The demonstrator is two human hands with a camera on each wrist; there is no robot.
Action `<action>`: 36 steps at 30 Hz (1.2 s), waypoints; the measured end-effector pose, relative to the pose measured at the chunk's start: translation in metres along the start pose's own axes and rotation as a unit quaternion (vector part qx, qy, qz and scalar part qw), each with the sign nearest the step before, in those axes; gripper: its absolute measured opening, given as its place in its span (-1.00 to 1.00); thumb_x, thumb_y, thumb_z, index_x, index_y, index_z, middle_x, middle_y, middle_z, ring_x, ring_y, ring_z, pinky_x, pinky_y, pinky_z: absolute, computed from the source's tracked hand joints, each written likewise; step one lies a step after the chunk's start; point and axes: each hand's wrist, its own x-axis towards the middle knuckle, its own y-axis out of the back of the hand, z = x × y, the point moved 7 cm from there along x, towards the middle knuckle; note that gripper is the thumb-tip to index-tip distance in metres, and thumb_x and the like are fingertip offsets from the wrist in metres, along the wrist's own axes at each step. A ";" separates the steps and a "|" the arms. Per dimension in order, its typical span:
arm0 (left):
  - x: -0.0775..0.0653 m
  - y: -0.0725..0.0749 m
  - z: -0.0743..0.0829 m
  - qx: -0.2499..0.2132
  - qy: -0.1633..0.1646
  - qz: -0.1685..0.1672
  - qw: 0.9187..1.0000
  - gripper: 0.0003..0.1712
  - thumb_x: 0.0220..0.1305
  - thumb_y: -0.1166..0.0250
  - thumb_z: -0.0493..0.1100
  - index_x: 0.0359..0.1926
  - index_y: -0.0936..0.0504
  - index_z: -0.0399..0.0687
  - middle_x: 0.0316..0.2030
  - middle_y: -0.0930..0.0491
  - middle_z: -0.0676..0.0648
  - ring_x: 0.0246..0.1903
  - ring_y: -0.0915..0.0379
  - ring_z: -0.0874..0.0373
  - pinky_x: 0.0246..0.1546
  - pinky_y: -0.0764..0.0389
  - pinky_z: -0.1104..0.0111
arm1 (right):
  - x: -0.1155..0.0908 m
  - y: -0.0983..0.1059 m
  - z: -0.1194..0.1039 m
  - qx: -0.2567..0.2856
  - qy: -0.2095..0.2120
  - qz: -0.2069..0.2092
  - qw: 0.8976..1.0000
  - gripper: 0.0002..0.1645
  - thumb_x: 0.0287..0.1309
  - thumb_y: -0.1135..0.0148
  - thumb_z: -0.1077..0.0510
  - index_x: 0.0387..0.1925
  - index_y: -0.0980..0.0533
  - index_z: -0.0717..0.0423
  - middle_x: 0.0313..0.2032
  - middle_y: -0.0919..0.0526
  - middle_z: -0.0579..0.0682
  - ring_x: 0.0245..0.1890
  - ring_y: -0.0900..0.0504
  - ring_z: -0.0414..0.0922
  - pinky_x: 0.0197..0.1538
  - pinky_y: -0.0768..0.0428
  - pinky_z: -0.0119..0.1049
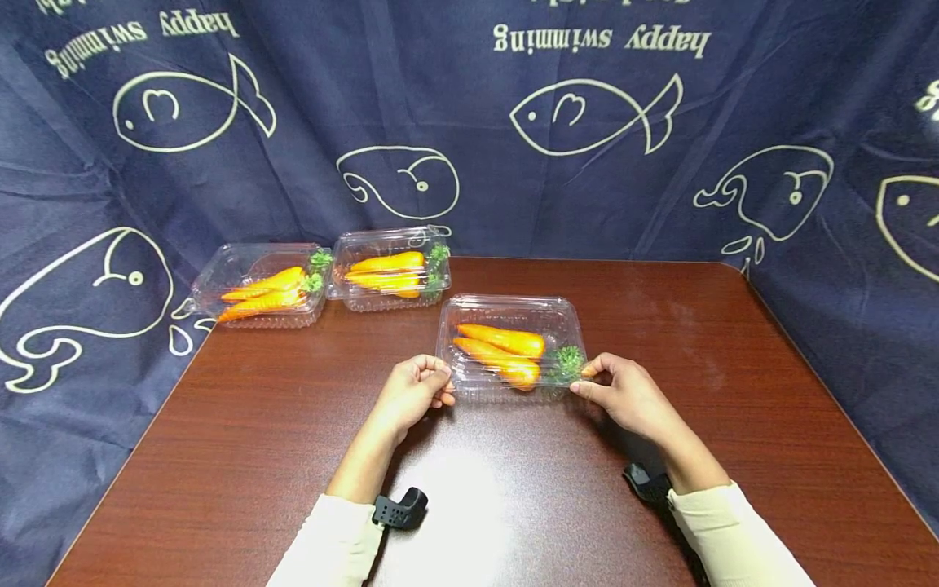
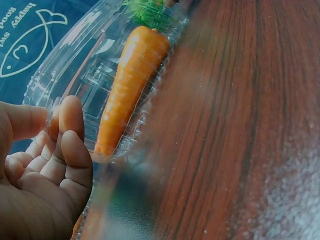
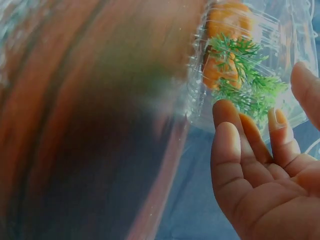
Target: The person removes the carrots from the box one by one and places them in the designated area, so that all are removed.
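Observation:
A clear plastic clamshell container with a closed lid stands on the table in front of me. Inside it lie carrots with green leafy tops toward the right. At its near left corner, my left hand pinches the rim between thumb and fingers; the left wrist view shows that hand beside one carrot seen through the plastic. My right hand is at the near right corner. In the right wrist view its thumb stands apart from the loosely bent fingers, close to the container wall.
Two more clear containers with carrots stand at the back left: one at the far left, one right beside it. A dark blue cloth hangs behind the brown table. Black bands sit at both wrists.

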 end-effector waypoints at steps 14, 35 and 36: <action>-0.001 0.000 0.003 0.002 0.005 0.003 1.000 -0.91 0.38 -0.13 -0.37 -0.22 -0.51 -0.38 -0.57 -0.57 -0.03 -0.63 -0.54 0.25 -0.54 -0.49 0.46 | 0.001 -0.001 0.003 0.043 -0.015 0.004 0.999 -0.81 0.06 -0.47 0.21 -0.35 -0.60 0.19 -0.45 -0.62 -0.03 -0.49 -0.45 -0.18 -0.45 -0.40 -0.33; -0.002 0.000 0.005 0.004 0.006 0.008 1.000 -0.89 0.39 -0.12 -0.36 -0.20 -0.51 -0.40 -0.57 -0.55 -0.02 -0.63 -0.53 0.26 -0.55 -0.48 0.47 | 0.003 -0.001 0.005 0.058 0.003 0.009 0.998 -0.86 0.05 -0.48 0.23 -0.42 -0.62 0.15 -0.37 -0.67 -0.02 -0.39 -0.52 -0.20 -0.33 -0.45 -0.38; -0.002 0.000 0.005 0.004 0.007 0.008 1.000 -0.89 0.39 -0.12 -0.36 -0.20 -0.51 -0.40 -0.57 -0.55 -0.02 -0.63 -0.53 0.26 -0.55 -0.48 0.47 | 0.003 -0.001 0.005 0.059 0.004 0.010 0.998 -0.86 0.05 -0.48 0.23 -0.43 -0.62 0.14 -0.37 -0.67 -0.02 -0.38 -0.53 -0.20 -0.32 -0.46 -0.38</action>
